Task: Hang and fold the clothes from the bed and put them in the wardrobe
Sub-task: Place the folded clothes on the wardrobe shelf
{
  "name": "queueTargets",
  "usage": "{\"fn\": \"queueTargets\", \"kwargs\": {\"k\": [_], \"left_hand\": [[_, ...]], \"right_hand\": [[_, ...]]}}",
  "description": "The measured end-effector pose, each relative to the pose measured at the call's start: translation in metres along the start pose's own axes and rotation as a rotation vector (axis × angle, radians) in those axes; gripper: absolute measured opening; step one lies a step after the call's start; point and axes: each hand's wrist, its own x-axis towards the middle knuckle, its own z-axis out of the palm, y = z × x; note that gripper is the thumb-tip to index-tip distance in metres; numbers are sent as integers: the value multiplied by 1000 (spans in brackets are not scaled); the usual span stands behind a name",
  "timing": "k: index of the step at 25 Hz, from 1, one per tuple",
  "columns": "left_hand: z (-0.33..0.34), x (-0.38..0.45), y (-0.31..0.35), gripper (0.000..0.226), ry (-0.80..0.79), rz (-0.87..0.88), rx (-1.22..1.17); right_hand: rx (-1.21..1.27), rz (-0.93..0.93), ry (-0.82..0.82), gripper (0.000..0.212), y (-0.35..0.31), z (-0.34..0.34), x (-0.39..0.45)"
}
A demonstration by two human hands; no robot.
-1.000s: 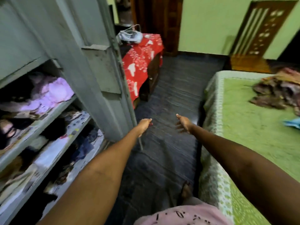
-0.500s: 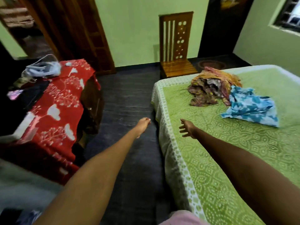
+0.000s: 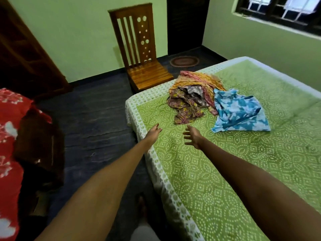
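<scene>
A crumpled heap of orange, maroon and grey patterned clothes lies near the far corner of the bed, which has a green dotted cover. A blue and white garment lies spread beside the heap on its right. Both my arms stretch out over the bed's near corner. My left hand is empty with straight fingers, above the bed's white border. My right hand is empty with fingers spread, a short way in front of the heap and touching nothing. The wardrobe is out of view.
A wooden chair stands against the green wall beyond the bed's corner. A table with a red patterned cloth is at the left. Dark floor runs between table and bed. A small round mat lies by the dark doorway.
My view has swung right from the wardrobe shelves to the bed. Both empty hands now reach over the bed's corner, nearer the clothes heap.
</scene>
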Motion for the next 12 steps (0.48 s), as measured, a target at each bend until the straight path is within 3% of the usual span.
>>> {"fn": "queueTargets", "kwargs": {"k": [8, 12], "left_hand": [[-73, 177, 60, 51, -199, -14, 77], [-86, 259, 86, 50, -225, -102, 113]], "right_hand": [[160, 44, 151, 52, -76, 45, 141], [201, 93, 198, 50, -108, 67, 194]]}}
